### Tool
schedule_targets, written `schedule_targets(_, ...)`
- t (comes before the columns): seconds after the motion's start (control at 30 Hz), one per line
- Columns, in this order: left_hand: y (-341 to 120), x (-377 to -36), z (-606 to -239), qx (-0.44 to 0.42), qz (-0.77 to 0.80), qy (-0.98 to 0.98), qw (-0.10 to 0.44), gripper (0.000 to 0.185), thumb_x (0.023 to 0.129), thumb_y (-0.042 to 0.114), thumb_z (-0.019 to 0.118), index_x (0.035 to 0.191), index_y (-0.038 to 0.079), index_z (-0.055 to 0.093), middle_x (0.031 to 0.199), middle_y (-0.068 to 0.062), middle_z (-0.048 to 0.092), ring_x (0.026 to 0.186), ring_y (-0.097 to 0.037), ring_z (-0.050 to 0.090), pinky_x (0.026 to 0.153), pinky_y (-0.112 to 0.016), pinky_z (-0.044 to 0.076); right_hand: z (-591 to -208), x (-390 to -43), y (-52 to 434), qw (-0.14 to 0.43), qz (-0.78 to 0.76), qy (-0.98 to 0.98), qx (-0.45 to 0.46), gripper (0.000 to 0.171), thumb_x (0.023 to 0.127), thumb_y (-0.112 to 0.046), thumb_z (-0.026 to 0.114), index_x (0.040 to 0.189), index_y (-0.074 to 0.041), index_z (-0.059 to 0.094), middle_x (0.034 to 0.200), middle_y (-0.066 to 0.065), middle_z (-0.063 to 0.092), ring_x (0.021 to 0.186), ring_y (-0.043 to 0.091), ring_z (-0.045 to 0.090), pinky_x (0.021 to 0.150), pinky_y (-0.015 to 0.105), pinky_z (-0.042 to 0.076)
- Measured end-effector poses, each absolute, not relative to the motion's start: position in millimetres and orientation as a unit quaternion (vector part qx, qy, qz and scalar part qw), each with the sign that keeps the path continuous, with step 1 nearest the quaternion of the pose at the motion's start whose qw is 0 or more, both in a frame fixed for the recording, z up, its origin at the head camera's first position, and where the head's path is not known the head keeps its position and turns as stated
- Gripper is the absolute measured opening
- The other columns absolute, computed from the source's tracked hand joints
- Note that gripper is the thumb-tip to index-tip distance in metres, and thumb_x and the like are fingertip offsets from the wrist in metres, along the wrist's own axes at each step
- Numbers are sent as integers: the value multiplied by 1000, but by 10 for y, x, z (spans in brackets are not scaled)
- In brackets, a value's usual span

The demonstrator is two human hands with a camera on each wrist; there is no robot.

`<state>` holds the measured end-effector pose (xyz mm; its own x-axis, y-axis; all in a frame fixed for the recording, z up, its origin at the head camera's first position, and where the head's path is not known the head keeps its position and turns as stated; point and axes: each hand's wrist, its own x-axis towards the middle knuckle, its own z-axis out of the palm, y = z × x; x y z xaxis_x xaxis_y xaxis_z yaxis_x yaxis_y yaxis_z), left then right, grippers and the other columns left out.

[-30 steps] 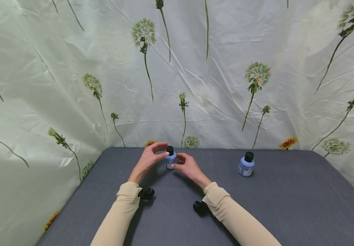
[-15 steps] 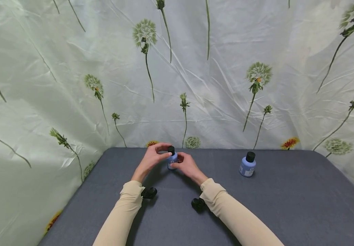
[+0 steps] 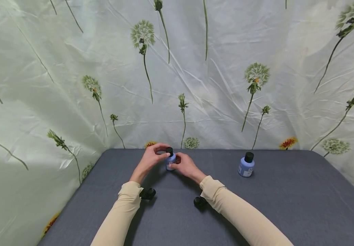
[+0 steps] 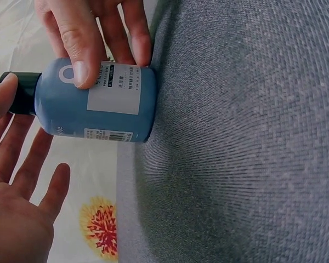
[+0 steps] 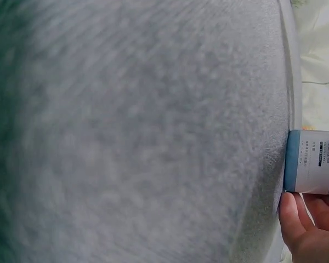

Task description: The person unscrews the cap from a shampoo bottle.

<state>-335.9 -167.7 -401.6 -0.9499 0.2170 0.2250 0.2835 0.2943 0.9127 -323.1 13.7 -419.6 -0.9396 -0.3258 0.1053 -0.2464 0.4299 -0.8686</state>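
Observation:
A blue bottle (image 3: 171, 160) with a black screw cap (image 3: 169, 150) stands upright on the table, left of its middle near the back edge. My left hand (image 3: 150, 161) pinches the cap between thumb and fingers. From the right, my right hand (image 3: 188, 166) grips the bottle's body, its thumb across the front. In the left wrist view the bottle's white label (image 4: 114, 90) with print and a barcode shows, and the cap (image 4: 26, 92) is seated on the neck. The right wrist view catches only the bottle's lower part (image 5: 312, 161) and some fingers.
A second blue bottle (image 3: 246, 166) with a black cap stands upright farther right on the grey table (image 3: 287, 205). Behind the table hangs a pale curtain (image 3: 220, 102) printed with dandelions. Black wrist cameras (image 3: 147, 193) sit under both cuffs.
My right thumb has shifted left across the bottle's front, and that hand sits closer round the body. My left hand stays at the cap. The second bottle has not moved.

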Motion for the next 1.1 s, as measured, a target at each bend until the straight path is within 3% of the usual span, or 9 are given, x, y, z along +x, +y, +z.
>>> schedule_targets(0.23, -1671, -3353, -4013, -154, -572, -805, 27, 32, 89, 14, 74, 121, 9, 68, 116, -10, 68, 106, -28, 64, 87, -46, 49, -4211, -3219, 159, 48, -520, 836, -169, 45, 91, -15, 72, 129, 3, 56, 117, 15, 64, 107, 28, 62, 84, 38, 52)
schedule_targets(0.47, -1678, -3313, -3976, -144, -577, -804, 17, 34, 89, 18, 74, 122, 11, 68, 117, -10, 67, 103, -28, 64, 88, -58, 46, -4180, -3211, 193, 55, -515, 836, -180, 45, 92, -18, 72, 128, 3, 56, 117, 15, 64, 106, 27, 62, 84, 39, 52)
schedule_targets(0.77, -1624, -3292, -3924, -162, -558, -814, 31, 32, 90, 15, 73, 121, 10, 68, 115, -8, 67, 104, -26, 64, 86, -44, 51, -4139, -3179, 269, 63, -518, 835, -178, 45, 92, -22, 72, 128, 0, 57, 116, 12, 64, 107, 25, 61, 86, 39, 52)
schedule_targets(1.1, -1528, -3187, -3787, -185, -529, -828, 34, 31, 90, 13, 73, 119, 9, 68, 113, -8, 68, 108, -26, 61, 90, -45, 46, -4086, -3096, 374, 73, -552, 809, -189, 45, 92, -19, 71, 129, 1, 57, 117, 12, 64, 108, 25, 62, 85, 39, 52)
